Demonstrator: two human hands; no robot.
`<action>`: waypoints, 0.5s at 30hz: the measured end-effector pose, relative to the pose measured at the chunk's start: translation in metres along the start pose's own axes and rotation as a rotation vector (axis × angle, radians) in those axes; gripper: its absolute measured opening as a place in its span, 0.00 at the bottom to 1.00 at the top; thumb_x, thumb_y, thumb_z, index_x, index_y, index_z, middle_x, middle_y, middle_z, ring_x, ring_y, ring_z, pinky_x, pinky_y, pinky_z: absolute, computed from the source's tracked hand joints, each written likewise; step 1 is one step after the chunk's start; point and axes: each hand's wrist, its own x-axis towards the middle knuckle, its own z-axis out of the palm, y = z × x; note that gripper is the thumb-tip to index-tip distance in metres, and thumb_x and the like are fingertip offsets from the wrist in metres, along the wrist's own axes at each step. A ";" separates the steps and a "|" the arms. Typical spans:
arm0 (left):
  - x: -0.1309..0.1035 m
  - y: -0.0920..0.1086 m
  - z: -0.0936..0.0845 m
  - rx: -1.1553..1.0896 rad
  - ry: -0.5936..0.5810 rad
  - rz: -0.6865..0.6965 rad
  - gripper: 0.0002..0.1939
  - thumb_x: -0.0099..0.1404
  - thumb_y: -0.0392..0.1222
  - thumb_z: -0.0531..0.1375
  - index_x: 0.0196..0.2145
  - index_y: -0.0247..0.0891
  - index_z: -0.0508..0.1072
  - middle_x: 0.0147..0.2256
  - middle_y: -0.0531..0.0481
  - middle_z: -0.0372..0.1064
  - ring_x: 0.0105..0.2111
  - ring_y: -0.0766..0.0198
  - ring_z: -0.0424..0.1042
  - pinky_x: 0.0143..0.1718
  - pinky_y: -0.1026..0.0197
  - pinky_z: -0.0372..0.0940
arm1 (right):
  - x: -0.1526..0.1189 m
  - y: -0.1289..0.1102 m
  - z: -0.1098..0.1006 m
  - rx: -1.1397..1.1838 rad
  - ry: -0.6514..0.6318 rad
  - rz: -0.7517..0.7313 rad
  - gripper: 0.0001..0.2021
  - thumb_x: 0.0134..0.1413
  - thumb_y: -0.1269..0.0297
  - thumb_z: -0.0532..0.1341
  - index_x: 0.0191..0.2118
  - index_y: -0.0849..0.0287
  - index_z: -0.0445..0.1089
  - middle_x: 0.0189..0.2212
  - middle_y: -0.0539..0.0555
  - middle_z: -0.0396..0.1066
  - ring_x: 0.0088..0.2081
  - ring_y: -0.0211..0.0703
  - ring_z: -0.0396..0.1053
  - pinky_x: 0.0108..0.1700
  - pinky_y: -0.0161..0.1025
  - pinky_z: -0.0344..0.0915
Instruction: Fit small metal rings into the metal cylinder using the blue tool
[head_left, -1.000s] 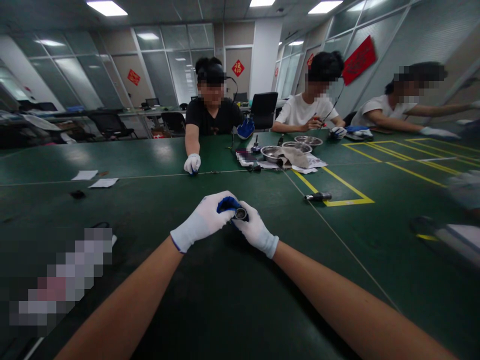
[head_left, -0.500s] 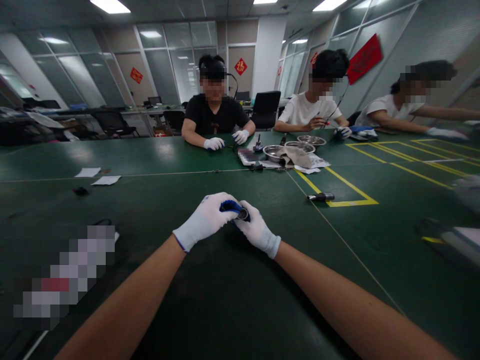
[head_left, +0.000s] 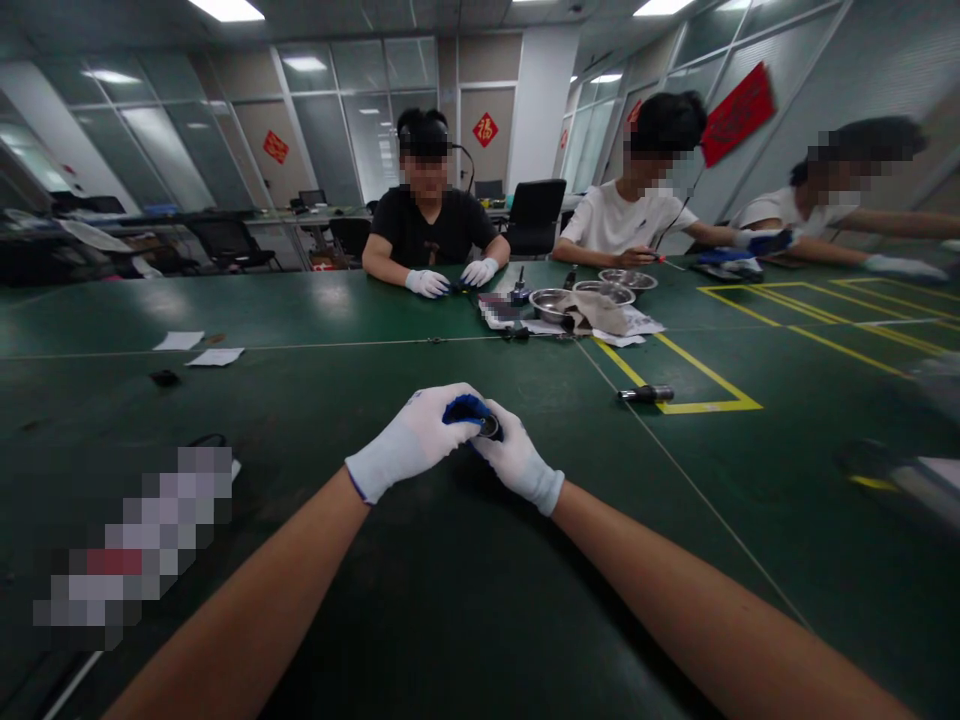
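Note:
Both my hands wear white gloves with blue palms and meet above the green table (head_left: 420,620). My right hand (head_left: 517,455) is wrapped round a short dark cylindrical part (head_left: 490,427), whose round metal-rimmed end faces up toward me. At that rim, the thumb and fingers of my left hand (head_left: 431,425) come together in a pinch. Whatever sits between those fingertips is too small and covered to name. Most of the cylinder's body is hidden by the right glove.
A black-and-silver cylindrical tool (head_left: 646,394) lies by the yellow tape outline (head_left: 709,407). Metal bowls (head_left: 551,303) and a grey cloth (head_left: 598,312) are further back. Left are paper slips (head_left: 216,357), a small black piece (head_left: 164,378) and a blurred-out long object (head_left: 142,540). Three people sit opposite.
My left fingertips have shifted slightly at the cylinder's rim; both hands otherwise keep their place. Across the table, the white-shirted person in the middle has stretched an arm out to the right.

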 end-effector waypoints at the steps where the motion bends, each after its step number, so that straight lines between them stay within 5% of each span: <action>1: 0.000 -0.001 0.000 -0.014 0.005 -0.002 0.09 0.64 0.34 0.65 0.43 0.39 0.78 0.43 0.49 0.80 0.45 0.57 0.78 0.52 0.53 0.71 | 0.000 0.000 0.000 0.004 -0.004 -0.007 0.06 0.52 0.63 0.61 0.36 0.56 0.69 0.32 0.51 0.71 0.37 0.47 0.70 0.43 0.45 0.69; 7: -0.001 -0.005 0.000 0.065 0.019 0.026 0.08 0.65 0.35 0.64 0.43 0.39 0.80 0.44 0.48 0.79 0.46 0.57 0.77 0.54 0.52 0.70 | 0.001 0.000 -0.001 -0.051 0.005 0.017 0.05 0.50 0.65 0.62 0.35 0.56 0.68 0.32 0.51 0.71 0.35 0.47 0.70 0.41 0.45 0.68; 15: 0.003 -0.005 0.009 0.071 0.024 -0.052 0.04 0.63 0.38 0.66 0.34 0.37 0.81 0.39 0.48 0.71 0.39 0.59 0.73 0.43 0.56 0.70 | -0.001 -0.008 0.000 -0.082 -0.036 0.019 0.05 0.49 0.65 0.60 0.34 0.53 0.65 0.30 0.49 0.69 0.34 0.46 0.68 0.37 0.42 0.66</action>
